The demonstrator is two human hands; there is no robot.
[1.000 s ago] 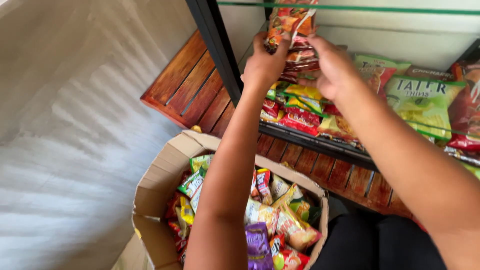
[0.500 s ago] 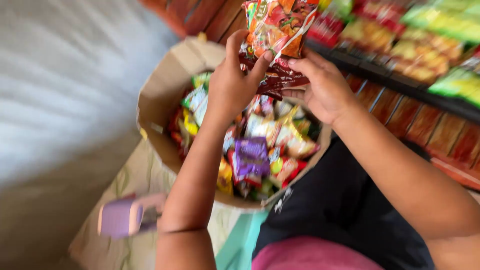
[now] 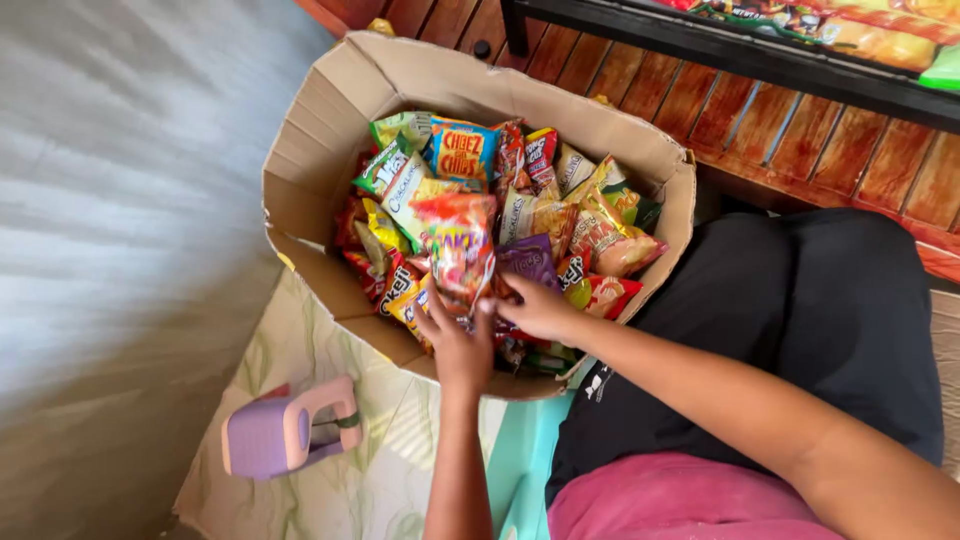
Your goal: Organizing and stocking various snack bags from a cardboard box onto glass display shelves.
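Observation:
A cardboard box (image 3: pixel 320 130) on the floor is filled with several colourful snack packets. My left hand (image 3: pixel 455 335) and my right hand (image 3: pixel 535 308) are both down at the near side of the box. Together they grip an orange and red snack packet (image 3: pixel 458 235), which lies on top of the pile. A purple packet (image 3: pixel 527 260) sits just right of it, under my right hand's fingers. A blue and orange packet (image 3: pixel 463 150) lies further back in the box.
A small lilac plastic stool (image 3: pixel 285 432) stands on a pale patterned mat (image 3: pixel 345 490) left of my left arm. A black shelf (image 3: pixel 760 55) with more snack packets runs along the top right, over a red-brown wooden pallet (image 3: pixel 800 130). Grey floor lies to the left.
My hands came down from the shelf with the orange packet and now rest at the box. The view tilted down from the shelf to the box.

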